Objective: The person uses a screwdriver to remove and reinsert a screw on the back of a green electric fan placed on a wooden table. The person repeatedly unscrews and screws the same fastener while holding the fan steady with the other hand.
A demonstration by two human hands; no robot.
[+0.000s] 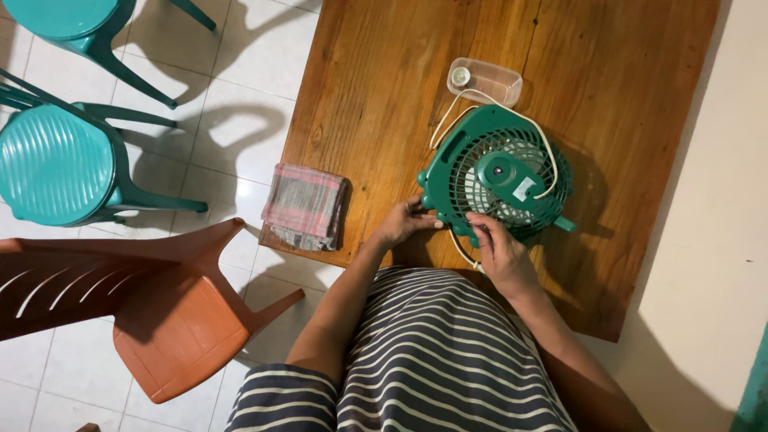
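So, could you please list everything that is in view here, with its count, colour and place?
fan: one, green, lying grille-up on the table, near its front edge
cord: one, white, looped over the fan
container: one, clear plastic, on the table behind the fan, a small white round part inside
cloth: one, folded, pink and grey checked, at the table's left edge
table: one, brown wood, centre
stools: two, teal plastic, on the tiled floor at left
chair: one, orange plastic, tipped over, lower left
left hand: on the fan's left rim
right hand: fingers on the fan's front rim
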